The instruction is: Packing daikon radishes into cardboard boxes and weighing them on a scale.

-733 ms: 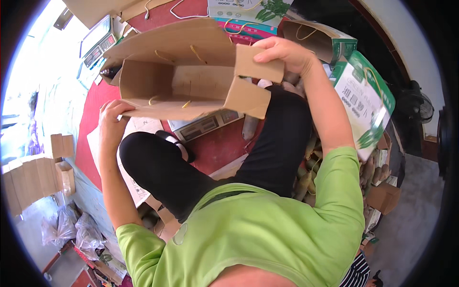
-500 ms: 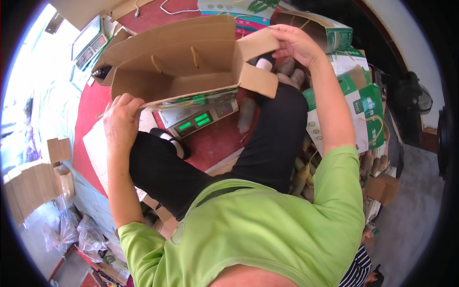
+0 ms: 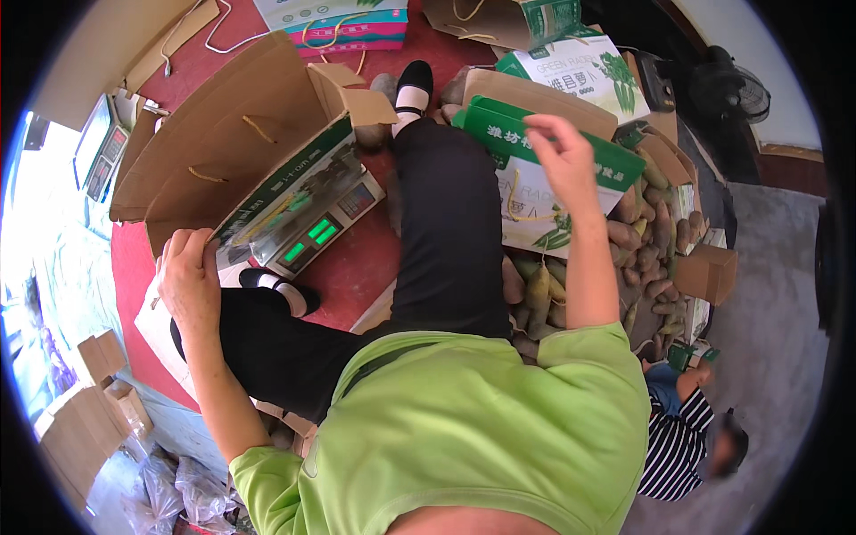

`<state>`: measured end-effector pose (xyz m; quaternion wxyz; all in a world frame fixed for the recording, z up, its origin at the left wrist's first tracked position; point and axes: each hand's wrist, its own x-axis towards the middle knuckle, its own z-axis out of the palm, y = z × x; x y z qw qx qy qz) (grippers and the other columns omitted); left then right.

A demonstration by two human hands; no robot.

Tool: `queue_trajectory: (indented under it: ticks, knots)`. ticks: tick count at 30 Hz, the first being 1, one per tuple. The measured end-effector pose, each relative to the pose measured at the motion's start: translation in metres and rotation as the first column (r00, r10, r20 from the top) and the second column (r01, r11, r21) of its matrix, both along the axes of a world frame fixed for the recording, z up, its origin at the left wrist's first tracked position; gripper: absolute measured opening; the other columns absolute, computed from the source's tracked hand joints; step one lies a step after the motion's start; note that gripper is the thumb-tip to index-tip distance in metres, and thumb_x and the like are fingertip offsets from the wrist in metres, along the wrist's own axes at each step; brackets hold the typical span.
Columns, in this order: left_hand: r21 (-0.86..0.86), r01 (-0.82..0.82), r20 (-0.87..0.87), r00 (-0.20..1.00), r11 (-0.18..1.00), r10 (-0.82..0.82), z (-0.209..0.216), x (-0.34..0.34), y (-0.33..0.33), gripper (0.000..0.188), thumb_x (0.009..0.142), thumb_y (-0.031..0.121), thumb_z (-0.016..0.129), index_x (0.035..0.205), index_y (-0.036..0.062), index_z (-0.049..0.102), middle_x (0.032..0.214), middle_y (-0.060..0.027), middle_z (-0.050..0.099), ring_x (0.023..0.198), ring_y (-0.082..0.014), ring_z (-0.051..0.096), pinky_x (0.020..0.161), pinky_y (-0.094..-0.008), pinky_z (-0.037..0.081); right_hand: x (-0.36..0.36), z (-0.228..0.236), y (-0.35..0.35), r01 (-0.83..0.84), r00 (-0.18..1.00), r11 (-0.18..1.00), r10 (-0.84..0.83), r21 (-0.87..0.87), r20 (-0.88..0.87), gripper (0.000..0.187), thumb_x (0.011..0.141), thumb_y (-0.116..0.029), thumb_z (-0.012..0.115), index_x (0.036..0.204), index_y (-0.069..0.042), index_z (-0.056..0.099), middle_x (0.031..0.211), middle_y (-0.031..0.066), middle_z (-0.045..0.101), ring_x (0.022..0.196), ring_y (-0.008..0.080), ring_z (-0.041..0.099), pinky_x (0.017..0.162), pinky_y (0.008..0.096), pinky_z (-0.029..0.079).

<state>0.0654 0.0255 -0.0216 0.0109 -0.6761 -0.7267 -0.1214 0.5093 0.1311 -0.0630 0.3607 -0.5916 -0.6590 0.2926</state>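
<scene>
An open brown cardboard carton [image 3: 294,94] with yellow rope handles stands tilted at the left, above a scale [image 3: 330,227] with lit green digits. My left hand [image 3: 190,276] grips the near edge of this carton, thumb on one side and fingers on the other. Over to the right, my right hand [image 3: 563,160] is raised above a green and white gift carton [image 3: 535,192] with a yellow handle. Its fingers are bent and slightly apart, with nothing seen between them. Whether the fingertips touch that carton's green flap cannot be told.
Radishes [image 3: 655,232] lie heaped at the right, some by my leg. Another white carton [image 3: 588,76] and a pink and blue box [image 3: 357,36] stand farther back. A second scale [image 3: 102,152] is at the far left. A person in a striped shirt [image 3: 673,455] is at lower right.
My right hand has let go of the open carton's flap and moved right to the gift carton. The view has swung right. My left hand keeps its hold on the open carton.
</scene>
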Motion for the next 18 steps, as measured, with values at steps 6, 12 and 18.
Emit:
queue_trajectory:
  ticks: [6, 12, 18]
  knots:
    - [0.0, -0.019, -0.005, 1.0, 1.0, 0.019, -0.002, 0.004, -0.003, 0.008, 0.083, 0.008, 0.061, 0.09, 0.0079, 0.064, 0.087, -0.0059, 0.06, 0.088, -0.0266, 0.058, 0.078, -0.0375, 0.044, 0.094, -0.005, -0.004, 0.471, 0.874, 0.824, -0.485, 0.314, -0.038, 0.03, 0.087, -0.01, 0.062, 0.115, -0.001, 0.06, 0.106, 0.0084, 0.063, 0.098, 0.0139, 0.057, 0.084, 0.0278, 0.047]
    - [0.007, -0.025, -0.027, 0.999, 1.0, 0.025, -0.002, 0.004, -0.004, 0.007, 0.083, 0.008, 0.061, 0.089, 0.0078, 0.063, 0.086, -0.0062, 0.06, 0.088, -0.0267, 0.058, 0.078, -0.0375, 0.044, 0.21, -0.081, -0.032, 0.876, 0.402, 0.458, -0.867, -0.153, -0.295, 0.051, 0.091, -0.037, 0.058, 0.125, 0.0, 0.05, 0.122, 0.0083, 0.056, 0.112, 0.0224, 0.051, 0.096, 0.036, 0.04]
    - [0.016, -0.026, 0.008, 1.0, 1.0, 0.026, -0.004, 0.005, -0.001, 0.007, 0.083, 0.008, 0.061, 0.089, 0.0078, 0.063, 0.086, -0.0062, 0.06, 0.088, -0.0269, 0.058, 0.077, -0.0377, 0.044, 0.263, -0.155, -0.059, 0.547, 0.396, 0.525, -0.849, -0.652, -0.351, 0.055, 0.091, -0.055, 0.05, 0.124, -0.012, 0.056, 0.128, 0.0032, 0.055, 0.116, 0.0212, 0.049, 0.095, 0.0426, 0.036]
